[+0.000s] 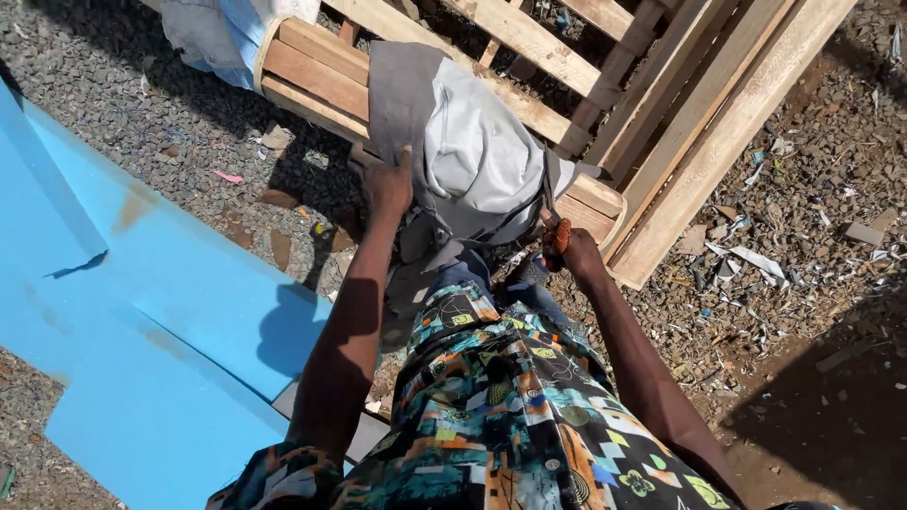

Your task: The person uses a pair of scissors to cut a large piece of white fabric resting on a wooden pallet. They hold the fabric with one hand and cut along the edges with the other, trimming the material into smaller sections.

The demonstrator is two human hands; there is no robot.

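A sheet of grey fabric (472, 142) is draped over the edge of a wooden frame (312, 71) in front of me. My left hand (387, 184) presses on the fabric's left edge, thumb raised, fingers closed on the cloth. My right hand (567, 247) grips a tool with an orange handle (561, 233) at the fabric's lower right edge, near a dark strip of cloth. The tool's working end is hidden behind the fabric. My patterned shirt (501, 406) fills the bottom of the view.
A large blue sheet (132, 312) lies on the gravel to my left. More wooden pallets and planks (699, 123) lean at the upper right. A pale plastic cover (217, 33) sits at the top left. Scraps and litter (756, 260) lie scattered over the ground to the right.
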